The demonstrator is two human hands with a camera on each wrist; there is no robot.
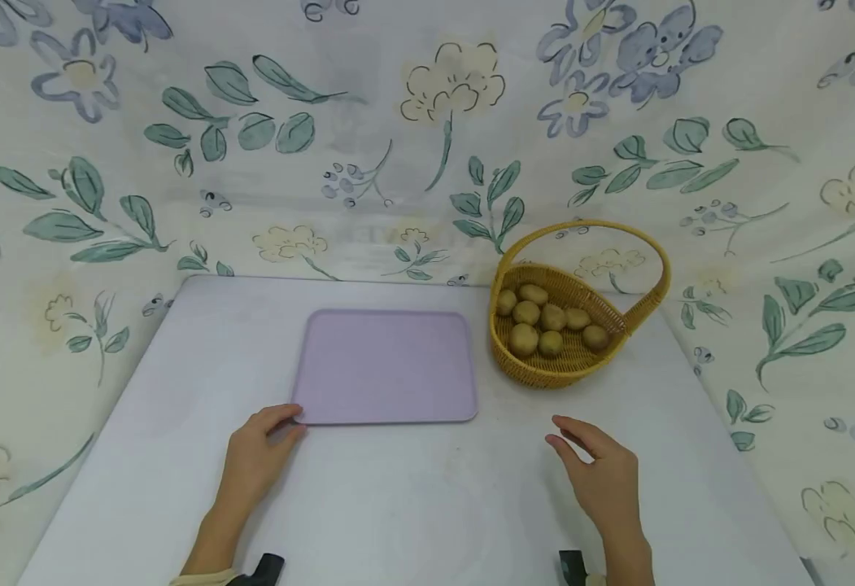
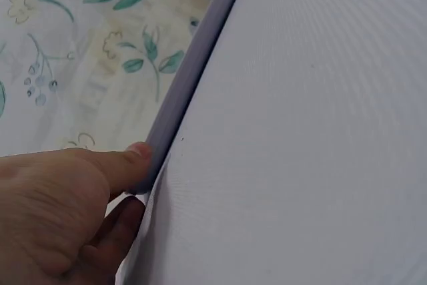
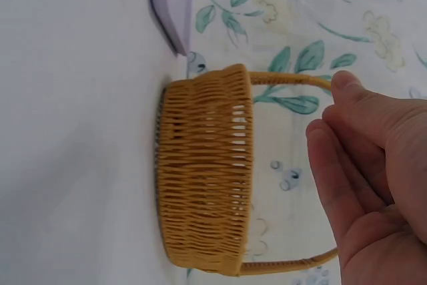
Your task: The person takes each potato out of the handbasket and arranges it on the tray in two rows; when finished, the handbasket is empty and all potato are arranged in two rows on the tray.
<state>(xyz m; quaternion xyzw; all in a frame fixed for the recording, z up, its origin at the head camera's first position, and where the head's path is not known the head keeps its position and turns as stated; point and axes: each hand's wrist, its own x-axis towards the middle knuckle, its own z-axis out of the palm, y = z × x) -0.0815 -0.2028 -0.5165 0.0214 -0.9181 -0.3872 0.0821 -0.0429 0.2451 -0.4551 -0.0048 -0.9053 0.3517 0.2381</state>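
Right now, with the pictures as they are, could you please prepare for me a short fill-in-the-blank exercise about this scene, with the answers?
1. In the head view, the woven basket stands to the ____ of the purple tray.
2. The potatoes lie inside the ____.
3. The left hand touches a corner of the ____.
4. The right hand holds ____.

Missing words: right; basket; tray; nothing.

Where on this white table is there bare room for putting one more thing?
Bare table lies left of the lilac tray and in front of it, between the left grip and right grip; the tray itself is bare too. Crowded: the basket, where potatoes cluster.
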